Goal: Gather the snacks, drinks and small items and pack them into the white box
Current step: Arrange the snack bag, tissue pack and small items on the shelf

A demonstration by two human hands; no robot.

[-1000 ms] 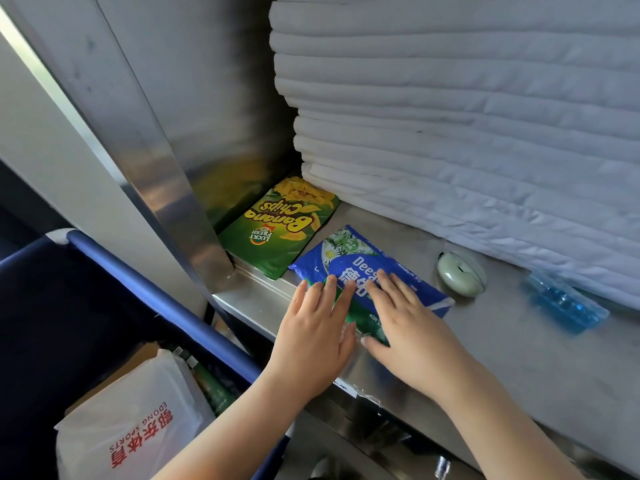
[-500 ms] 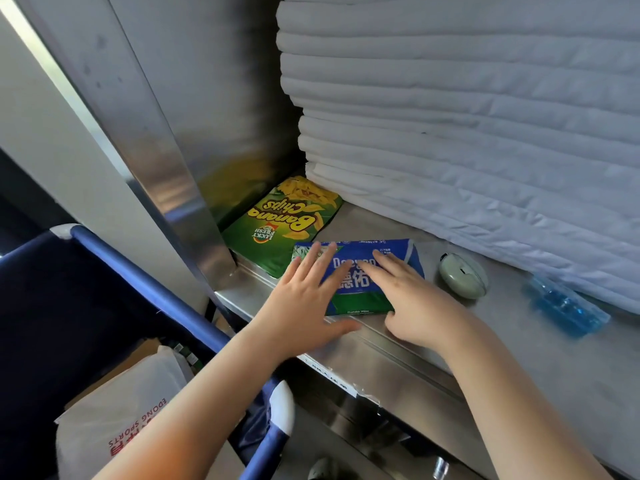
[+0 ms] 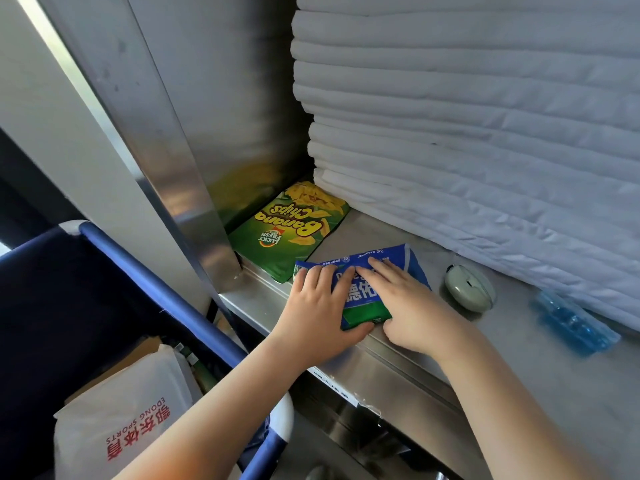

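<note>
A: How much room is there on the shelf [image 3: 519, 344]?
B: It's tight on the far side. A steel post [image 3: 194, 202] walls it at 10 o'clock, and stacked white towels [image 3: 485, 133] wall it from 12 round to 3. The near lip runs from 9 down toward 5, open to the person. Bare steel lies at 4 o'clock.
A: And below the lip?
B: At 8 o'clock there's a blue rail [image 3: 156, 282], with a white bag [image 3: 124, 420] under it.
A: Where is the pack [image 3: 374, 268]?
B: Flat on the shelf, with its green end right at the near lip. Chips [image 3: 291, 233] lie at 11 o'clock from it, and the corners meet or overlap, I cannot tell which. A mouse [image 3: 469, 287] sits near at 3, apart from it. A blue pouch [image 3: 571, 320] lies further along, well apart.
A: The hands?
B: Both are on top of it. The left hand [image 3: 318, 317] covers its 9 o'clock side, fingers straight and flat, thumb stretched along the green end. The right hand [image 3: 412, 306] covers the 3 o'clock side, fingers straight, pressing down. Neither curls round it.
A: Which way does it point?
B: Blue end to 12, green end to 6. The far edge runs 9 to 3, tipped toward 2. The hands hide its sides, so I cannot tell its long axis
</note>
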